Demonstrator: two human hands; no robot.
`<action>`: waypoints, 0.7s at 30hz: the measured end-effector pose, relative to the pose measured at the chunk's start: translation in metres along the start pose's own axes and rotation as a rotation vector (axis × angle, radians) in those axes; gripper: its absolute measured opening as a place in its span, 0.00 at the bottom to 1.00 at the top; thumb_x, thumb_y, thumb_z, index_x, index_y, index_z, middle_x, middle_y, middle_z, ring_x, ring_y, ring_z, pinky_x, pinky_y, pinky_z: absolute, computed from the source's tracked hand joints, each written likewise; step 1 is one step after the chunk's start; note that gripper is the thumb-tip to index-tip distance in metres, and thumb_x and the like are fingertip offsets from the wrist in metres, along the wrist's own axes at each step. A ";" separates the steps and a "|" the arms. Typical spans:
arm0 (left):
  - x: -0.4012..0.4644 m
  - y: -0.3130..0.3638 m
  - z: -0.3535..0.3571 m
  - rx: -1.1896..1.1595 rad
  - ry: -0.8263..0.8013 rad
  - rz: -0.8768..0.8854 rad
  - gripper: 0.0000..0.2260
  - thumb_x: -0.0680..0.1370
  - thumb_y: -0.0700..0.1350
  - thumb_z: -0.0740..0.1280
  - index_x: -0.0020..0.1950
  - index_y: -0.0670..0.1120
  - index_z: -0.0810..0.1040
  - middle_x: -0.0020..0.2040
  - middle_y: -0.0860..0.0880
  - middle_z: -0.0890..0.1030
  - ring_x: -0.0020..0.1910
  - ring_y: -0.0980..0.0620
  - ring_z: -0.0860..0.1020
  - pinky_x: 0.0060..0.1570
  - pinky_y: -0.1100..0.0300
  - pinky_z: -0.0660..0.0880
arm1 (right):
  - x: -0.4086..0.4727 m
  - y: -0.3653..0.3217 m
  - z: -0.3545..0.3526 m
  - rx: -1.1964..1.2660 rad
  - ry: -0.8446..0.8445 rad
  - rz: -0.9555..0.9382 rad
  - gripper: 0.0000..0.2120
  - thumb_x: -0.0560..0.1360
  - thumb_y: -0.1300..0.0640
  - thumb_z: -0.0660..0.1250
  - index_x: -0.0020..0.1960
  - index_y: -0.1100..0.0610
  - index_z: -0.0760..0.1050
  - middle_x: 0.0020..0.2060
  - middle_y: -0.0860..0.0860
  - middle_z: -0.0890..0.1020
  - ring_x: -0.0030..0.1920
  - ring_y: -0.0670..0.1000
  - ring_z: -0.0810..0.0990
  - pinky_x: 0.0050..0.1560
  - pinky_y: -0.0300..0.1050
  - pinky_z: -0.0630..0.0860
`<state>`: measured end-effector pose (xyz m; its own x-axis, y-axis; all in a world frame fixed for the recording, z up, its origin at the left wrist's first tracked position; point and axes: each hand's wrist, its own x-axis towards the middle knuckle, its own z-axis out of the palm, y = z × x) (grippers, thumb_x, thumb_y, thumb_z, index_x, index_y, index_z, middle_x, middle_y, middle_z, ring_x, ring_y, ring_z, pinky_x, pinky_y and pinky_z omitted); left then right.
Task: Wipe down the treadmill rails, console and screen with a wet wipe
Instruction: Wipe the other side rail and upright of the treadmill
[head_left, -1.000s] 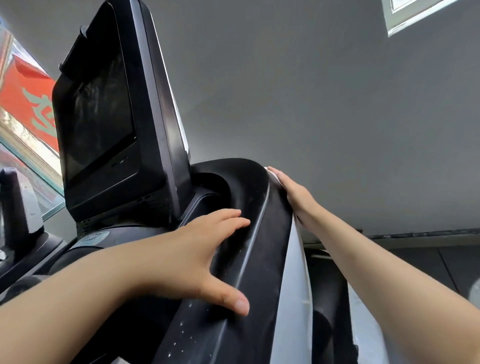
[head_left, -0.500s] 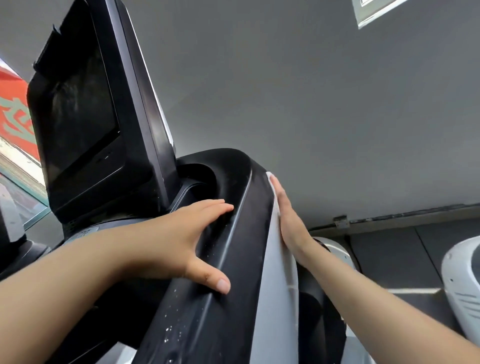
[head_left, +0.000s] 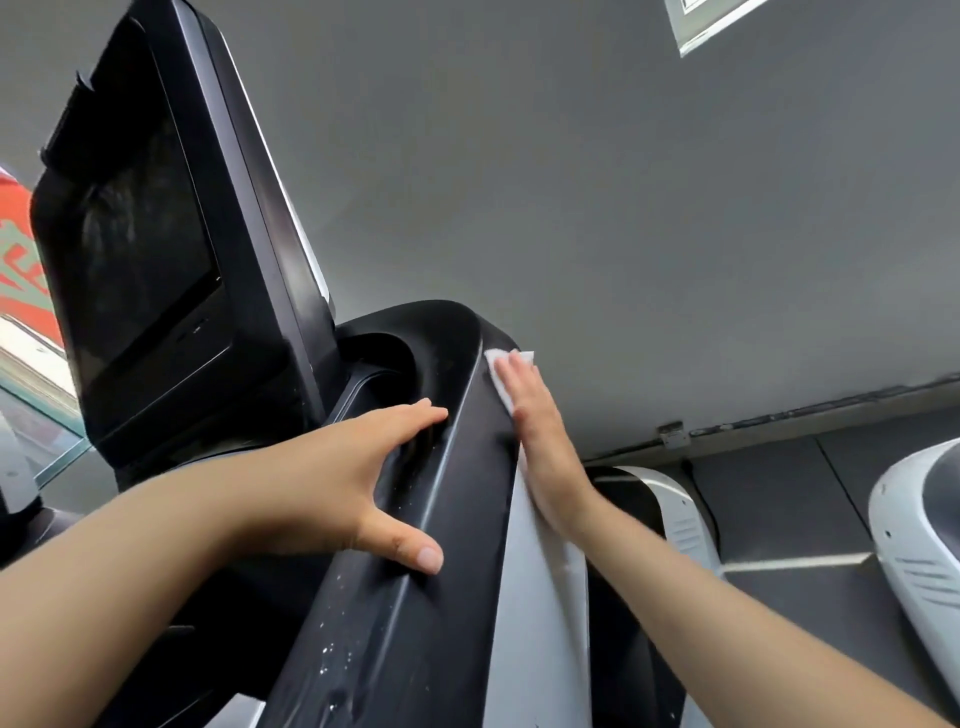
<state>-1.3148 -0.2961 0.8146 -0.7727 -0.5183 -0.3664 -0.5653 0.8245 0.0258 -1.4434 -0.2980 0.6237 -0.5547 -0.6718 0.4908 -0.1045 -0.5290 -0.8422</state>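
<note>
Right hand (head_left: 540, 447) flat — pressing wet wipe (head_left: 501, 376) on console (head_left: 447, 519), left hand (head_left: 332, 483) grip apart, resting there

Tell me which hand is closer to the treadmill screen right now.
Left. The left hand rests on the black console just below-right of the screen; the right hand presses the wipe on the console's far side.

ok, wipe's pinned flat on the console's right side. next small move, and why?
Probably slide the right hand with the wet wipe back down the console's side panel: the wipe sits at the panel's top edge, while the left hand rests on the console.
</note>
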 end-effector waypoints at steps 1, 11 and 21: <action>0.000 0.000 0.000 0.002 -0.001 0.001 0.52 0.47 0.75 0.68 0.68 0.71 0.49 0.62 0.78 0.47 0.66 0.75 0.48 0.52 0.88 0.45 | 0.011 0.010 -0.005 0.101 0.026 0.112 0.20 0.78 0.38 0.44 0.70 0.35 0.55 0.70 0.30 0.56 0.74 0.38 0.49 0.76 0.45 0.45; 0.002 0.008 -0.004 0.061 -0.012 -0.045 0.61 0.45 0.78 0.66 0.75 0.62 0.49 0.65 0.73 0.51 0.65 0.74 0.51 0.60 0.79 0.50 | -0.030 -0.032 -0.003 -0.163 -0.128 -0.195 0.27 0.74 0.30 0.40 0.71 0.36 0.52 0.76 0.39 0.52 0.75 0.38 0.40 0.73 0.42 0.35; -0.002 0.014 -0.001 0.049 -0.035 -0.093 0.55 0.53 0.66 0.71 0.75 0.61 0.49 0.66 0.70 0.48 0.67 0.71 0.50 0.65 0.72 0.50 | -0.063 -0.005 -0.003 0.074 -0.042 0.260 0.27 0.76 0.36 0.44 0.73 0.36 0.43 0.74 0.32 0.44 0.74 0.35 0.40 0.76 0.47 0.41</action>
<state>-1.3210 -0.2839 0.8170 -0.7065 -0.5859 -0.3970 -0.6187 0.7836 -0.0555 -1.4107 -0.2518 0.5964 -0.5205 -0.8100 0.2702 0.0986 -0.3714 -0.9232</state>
